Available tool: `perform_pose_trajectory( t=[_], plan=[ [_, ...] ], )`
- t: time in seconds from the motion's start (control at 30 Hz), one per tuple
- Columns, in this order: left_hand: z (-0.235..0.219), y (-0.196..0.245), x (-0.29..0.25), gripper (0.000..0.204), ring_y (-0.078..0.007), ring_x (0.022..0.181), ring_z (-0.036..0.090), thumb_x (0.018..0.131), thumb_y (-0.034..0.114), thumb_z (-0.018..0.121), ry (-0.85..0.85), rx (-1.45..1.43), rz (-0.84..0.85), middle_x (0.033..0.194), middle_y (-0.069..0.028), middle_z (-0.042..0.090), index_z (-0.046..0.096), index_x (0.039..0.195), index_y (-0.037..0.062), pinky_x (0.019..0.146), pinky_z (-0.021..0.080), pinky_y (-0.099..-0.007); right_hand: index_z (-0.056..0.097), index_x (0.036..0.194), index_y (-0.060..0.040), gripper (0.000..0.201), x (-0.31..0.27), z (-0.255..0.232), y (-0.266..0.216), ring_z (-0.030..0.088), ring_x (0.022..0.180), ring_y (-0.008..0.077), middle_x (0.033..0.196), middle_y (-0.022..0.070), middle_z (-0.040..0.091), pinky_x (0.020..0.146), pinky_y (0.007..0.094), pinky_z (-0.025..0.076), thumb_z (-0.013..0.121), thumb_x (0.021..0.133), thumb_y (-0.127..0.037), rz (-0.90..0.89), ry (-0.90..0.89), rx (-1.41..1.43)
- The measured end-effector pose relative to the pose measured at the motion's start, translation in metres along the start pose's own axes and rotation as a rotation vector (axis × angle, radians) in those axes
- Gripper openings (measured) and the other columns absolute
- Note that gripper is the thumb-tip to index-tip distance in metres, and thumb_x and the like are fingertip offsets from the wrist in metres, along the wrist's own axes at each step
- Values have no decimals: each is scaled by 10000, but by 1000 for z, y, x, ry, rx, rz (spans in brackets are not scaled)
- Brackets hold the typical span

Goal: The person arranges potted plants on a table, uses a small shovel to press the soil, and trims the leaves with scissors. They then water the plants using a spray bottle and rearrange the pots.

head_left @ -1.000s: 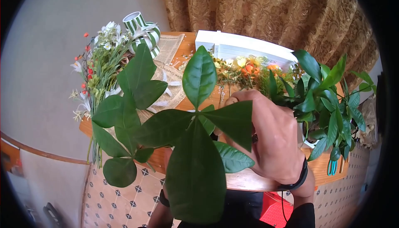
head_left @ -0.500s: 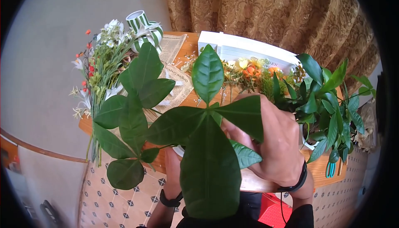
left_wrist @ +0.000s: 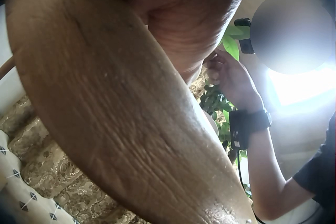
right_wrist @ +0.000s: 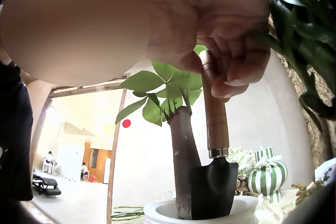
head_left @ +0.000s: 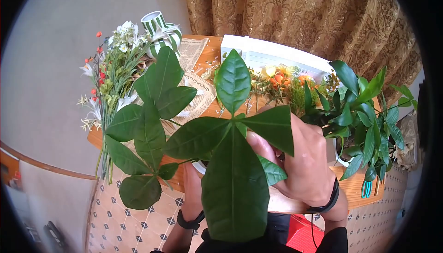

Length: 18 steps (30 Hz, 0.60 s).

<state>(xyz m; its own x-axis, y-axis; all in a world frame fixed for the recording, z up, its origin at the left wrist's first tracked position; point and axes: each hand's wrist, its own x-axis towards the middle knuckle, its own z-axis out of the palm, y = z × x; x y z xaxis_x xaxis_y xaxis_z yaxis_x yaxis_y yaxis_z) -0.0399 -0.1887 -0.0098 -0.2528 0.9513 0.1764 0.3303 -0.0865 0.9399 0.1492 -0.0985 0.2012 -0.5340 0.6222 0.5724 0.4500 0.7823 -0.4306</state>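
A potted plant with broad green leaves (head_left: 235,188) stands close before me, its leaves covering part of both hands in the head view. In the right wrist view, its thick brown trunk (right_wrist: 185,161) rises from a white pot (right_wrist: 157,213). My right hand (head_left: 307,160) grips the wooden handle of a garden trowel (right_wrist: 216,124). The trowel points down, its black blade inside the pot against the trunk. Beside the pot's left rim, my left hand (head_left: 193,181) shows only partly; leaves hide its fingers, and the left wrist view shows mainly forearm and palm.
Artificial flowers (head_left: 117,68) lie at the table's left, near a green-and-white striped vase (head_left: 164,33). Orange and yellow flowers (head_left: 279,77) lie before a white box (head_left: 272,52). Another leafy plant (head_left: 364,114) stands right, with teal-handled scissors (head_left: 367,189) near the table edge.
The plant's leaves have shifted a little to the right in the head view, uncovering more of my left hand and the pot rim. My right hand has tilted slightly, its thumb lower.
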Motion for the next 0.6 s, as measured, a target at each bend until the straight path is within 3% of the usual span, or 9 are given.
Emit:
perform_pose_trajectory(
  t=[0.37, 0.43, 0.57, 0.6],
  plan=[
    [2, 2, 0, 659, -214, 1090, 631, 869, 76, 782, -5, 22, 24, 1268, -154, 597, 391, 1391, -20, 917, 516, -364, 665, 1025, 5, 175, 2, -6, 0, 690, 687, 317, 928, 142, 679, 600, 387, 536, 733, 899, -97, -2, -35, -2],
    [3, 8, 3, 655, -209, 1086, 636, 864, 62, 784, 6, -93, -15, 1266, -152, 600, 399, 1387, -19, 906, 527, -355, 666, 1029, 5, 178, 2, -4, 0, 690, 684, 315, 927, 144, 679, 599, 388, 535, 732, 900, -98, 12, -56, -3],
    [3, 7, 4, 628, -203, 1079, 640, 875, 55, 772, -1, -1, 46, 1262, -146, 604, 409, 1382, -18, 893, 537, -349, 669, 1034, 6, 177, 1, -1, 1, 686, 669, 309, 912, 148, 675, 585, 388, 531, 728, 905, -99, 3, -31, 0],
    [4, 4, 4, 616, -201, 1079, 641, 879, 54, 768, -1, -95, 22, 1261, -143, 606, 414, 1377, -17, 891, 538, -347, 669, 1034, 6, 177, 1, -2, 0, 686, 669, 309, 912, 148, 675, 585, 388, 531, 728, 905, -99, 3, -31, 0]
  ],
)
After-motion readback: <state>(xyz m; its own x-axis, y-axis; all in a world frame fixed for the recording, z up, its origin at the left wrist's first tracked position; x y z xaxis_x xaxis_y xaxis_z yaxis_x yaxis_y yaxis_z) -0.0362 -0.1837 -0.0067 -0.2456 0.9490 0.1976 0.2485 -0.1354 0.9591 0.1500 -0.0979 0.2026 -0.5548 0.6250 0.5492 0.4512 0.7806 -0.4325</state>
